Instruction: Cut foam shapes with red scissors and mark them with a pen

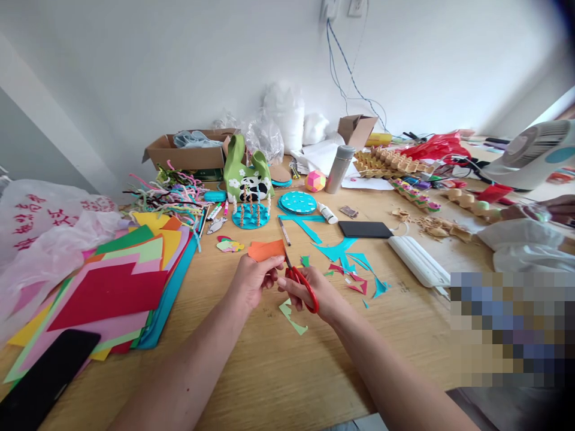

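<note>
My left hand (256, 278) pinches an orange piece of paper (266, 249) by its near edge, above the middle of the table. Red-handled scissors (302, 287) are in my right hand (314, 291), their blades pointing away from me at the right edge of the orange paper. Whether the blades are biting into the paper I cannot tell. Below my hands lies a light green paper scrap (293, 318). A pen (284, 231) rests just beyond the scissor tips, and blue scraps (336, 250) are spread to the right.
Stacked coloured paper (108, 293) and a black phone (49, 377) cover the left side. Beyond my hands stand a blue paper piece with twisted posts (250, 216), a glue bottle (327, 214) and a grey flask (340, 169). At right are a white power strip (417, 260) and another person's hand (561, 209).
</note>
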Action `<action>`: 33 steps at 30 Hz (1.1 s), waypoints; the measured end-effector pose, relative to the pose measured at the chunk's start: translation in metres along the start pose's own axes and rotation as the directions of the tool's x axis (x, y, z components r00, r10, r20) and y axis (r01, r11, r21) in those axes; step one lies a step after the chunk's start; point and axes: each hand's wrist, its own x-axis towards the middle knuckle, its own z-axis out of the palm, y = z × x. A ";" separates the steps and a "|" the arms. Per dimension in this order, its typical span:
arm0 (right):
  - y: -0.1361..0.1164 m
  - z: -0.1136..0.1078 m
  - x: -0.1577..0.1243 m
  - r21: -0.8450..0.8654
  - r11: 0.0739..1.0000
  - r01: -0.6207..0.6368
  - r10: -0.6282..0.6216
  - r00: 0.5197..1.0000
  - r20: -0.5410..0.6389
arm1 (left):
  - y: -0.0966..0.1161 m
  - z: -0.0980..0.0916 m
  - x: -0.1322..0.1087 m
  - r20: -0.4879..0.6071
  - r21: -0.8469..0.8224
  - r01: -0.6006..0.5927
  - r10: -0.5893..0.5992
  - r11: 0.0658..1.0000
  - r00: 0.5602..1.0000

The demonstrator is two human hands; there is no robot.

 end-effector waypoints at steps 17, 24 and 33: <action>0.002 -0.003 -0.002 0.029 0.997 0.074 -0.076 0.995 0.071 | -0.002 -0.003 0.002 0.041 0.121 -0.062 0.057 0.991 0.998; 0.001 -0.002 -0.003 0.018 0.998 0.056 -0.057 0.997 0.059 | -0.001 -0.003 0.001 0.082 0.141 -0.083 0.072 0.987 0.994; 0.003 -0.003 -0.002 0.027 0.998 0.060 -0.062 0.996 0.065 | 0.001 -0.003 0.001 0.079 0.122 -0.087 0.078 0.989 0.994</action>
